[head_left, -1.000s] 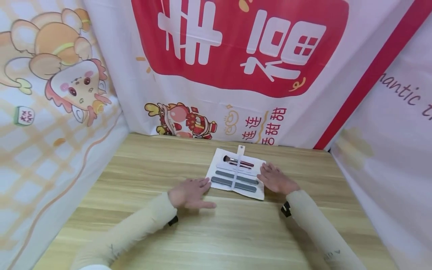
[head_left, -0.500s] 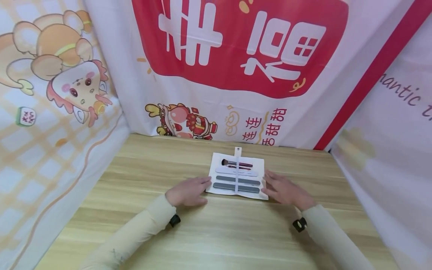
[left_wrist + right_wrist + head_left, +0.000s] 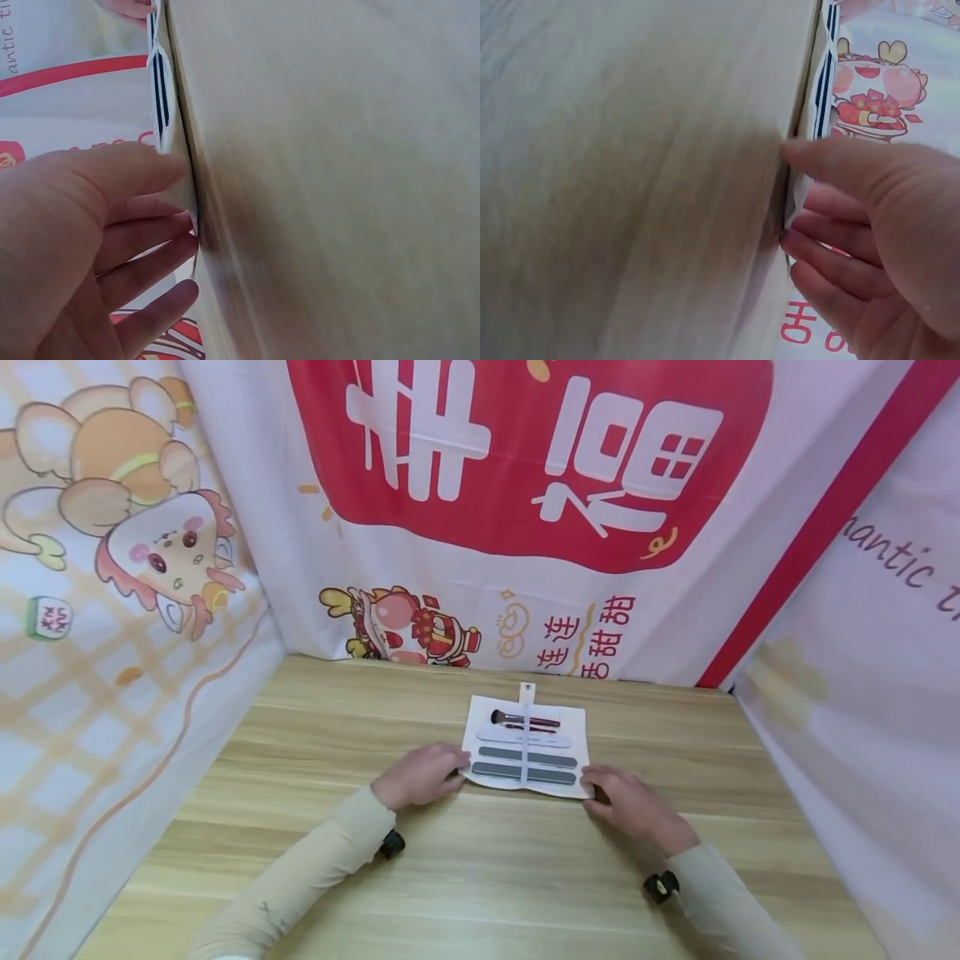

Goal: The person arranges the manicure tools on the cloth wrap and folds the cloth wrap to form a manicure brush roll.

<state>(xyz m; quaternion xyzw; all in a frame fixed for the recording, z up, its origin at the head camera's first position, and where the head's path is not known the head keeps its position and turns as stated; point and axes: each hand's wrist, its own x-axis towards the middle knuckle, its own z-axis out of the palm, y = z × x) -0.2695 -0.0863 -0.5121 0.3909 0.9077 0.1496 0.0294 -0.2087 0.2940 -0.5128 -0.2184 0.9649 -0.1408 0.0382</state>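
Observation:
An unfolded white fabric case (image 3: 573,722) lies flat near the back of the table. A white band crosses its middle, over a brush (image 3: 543,722) with a dark red handle, a thin dark red tool, a white nail file (image 3: 495,737) and two grey nail files (image 3: 495,770). My left hand (image 3: 420,774) pinches the near left corner of the case, its thumb above the edge. At the near right corner, my right hand (image 3: 633,802) holds the edge between thumb and fingers. In the right wrist view the case (image 3: 819,94) shows edge-on.
The wooden table (image 3: 480,877) meets a printed cloth wall (image 3: 480,552) just behind the case. More printed cloth hangs along the left and right sides. Black bands with small devices sit on both wrists.
The case was tilted and has been straightened, its near edge now level with the table front. Both hands have moved from resting beside its sides to pinching its near corners.

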